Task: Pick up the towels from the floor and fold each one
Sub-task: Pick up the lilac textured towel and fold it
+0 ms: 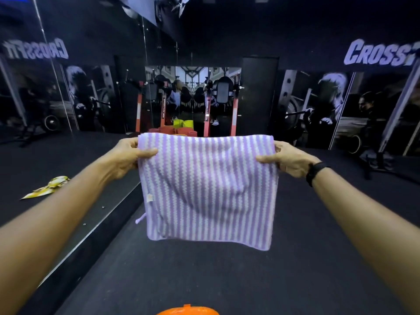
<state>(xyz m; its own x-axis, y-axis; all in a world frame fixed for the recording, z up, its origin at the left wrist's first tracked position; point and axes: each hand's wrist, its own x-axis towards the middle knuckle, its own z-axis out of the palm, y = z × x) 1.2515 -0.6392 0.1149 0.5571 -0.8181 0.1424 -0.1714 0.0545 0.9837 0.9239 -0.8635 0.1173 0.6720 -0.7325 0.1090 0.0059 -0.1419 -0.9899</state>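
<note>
Nearest the camera, at the bottom edge, an orange object (188, 311) was cut off by the frame and could not be identified. Above the dark floor (227, 280) a purple-and-white striped towel (208, 189) was held hanging at arm's length, apparently doubled already. Its upper left corner was pinched by the left hand (129, 155) and its upper right corner by the right hand (288, 159), thumbs lying on the near face. A yellow patterned cloth (48, 187), possibly another towel, was left lying on the floor to the left. Slippage was the likeliest fault: should either pinch be loosened while the corners were brought together, the layers could be parted and the edges misaligned, or the towel dropped back to the floor.
</note>
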